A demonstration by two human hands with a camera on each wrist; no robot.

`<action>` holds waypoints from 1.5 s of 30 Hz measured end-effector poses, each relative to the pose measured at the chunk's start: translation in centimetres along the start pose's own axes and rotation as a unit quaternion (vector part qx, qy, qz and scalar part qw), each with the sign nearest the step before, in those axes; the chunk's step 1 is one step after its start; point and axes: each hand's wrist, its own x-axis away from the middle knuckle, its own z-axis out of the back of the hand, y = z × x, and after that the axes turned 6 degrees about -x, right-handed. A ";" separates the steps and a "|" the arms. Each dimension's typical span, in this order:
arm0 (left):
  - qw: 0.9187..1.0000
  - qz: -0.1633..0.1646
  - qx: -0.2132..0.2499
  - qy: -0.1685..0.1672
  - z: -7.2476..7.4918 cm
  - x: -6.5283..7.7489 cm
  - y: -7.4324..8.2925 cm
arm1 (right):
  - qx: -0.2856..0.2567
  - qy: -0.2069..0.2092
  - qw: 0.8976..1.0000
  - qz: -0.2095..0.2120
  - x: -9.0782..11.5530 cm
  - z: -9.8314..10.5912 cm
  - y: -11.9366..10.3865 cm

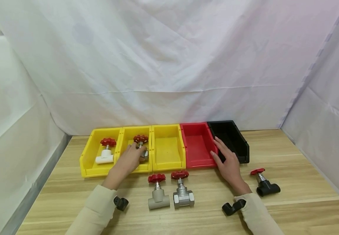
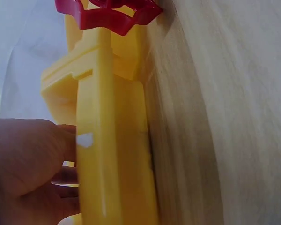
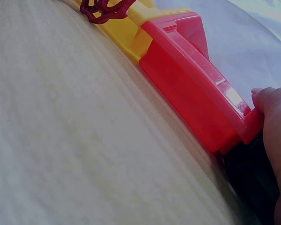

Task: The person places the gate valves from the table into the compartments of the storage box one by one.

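Note:
My left hand (image 1: 129, 156) reaches into the second yellow bin (image 1: 125, 133) from the left. Its fingers hold a metal gate valve (image 1: 144, 154) with a red handwheel; the hand covers part of the valve body. In the left wrist view the bin's yellow front wall (image 2: 96, 154) hides the fingertips and the valve. My right hand (image 1: 229, 164) rests on the side edge where the red bin (image 1: 200, 164) and the black bin (image 1: 245, 156) meet, fingers fairly straight. In the right wrist view a digit (image 3: 258, 96) touches the red bin's rim.
A white valve (image 1: 105, 156) lies in the leftmost yellow bin (image 1: 87, 163). On the table in front stand a grey plastic valve (image 1: 158, 197) and another metal valve (image 1: 183, 197). Farther right lies a black valve (image 1: 267, 188). White cloth (image 1: 169, 65) hangs behind the bins.

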 end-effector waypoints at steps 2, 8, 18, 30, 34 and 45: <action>1.000 -0.003 -0.007 0.013 0.3 0.2 0.2 | -0.001 0.002 1.000 0.001 0.0 0.0 0.0; 0.997 -0.014 -0.029 0.065 1.1 1.2 0.6 | -0.003 0.003 1.000 0.004 -0.1 0.1 0.2; 0.991 -0.026 -0.025 0.127 1.7 4.8 1.9 | -0.002 0.002 1.000 0.002 0.1 0.1 0.2; 0.991 -0.025 -0.003 0.134 1.4 8.8 4.2 | -0.006 0.000 1.000 0.000 0.0 0.1 0.2; 0.989 -0.039 0.009 0.140 0.8 9.7 4.8 | -0.007 -0.002 1.000 0.001 0.0 0.0 0.2; 0.990 -0.092 0.041 0.095 -0.1 10.8 6.1 | -0.008 -0.005 1.000 -0.007 0.1 -0.1 0.1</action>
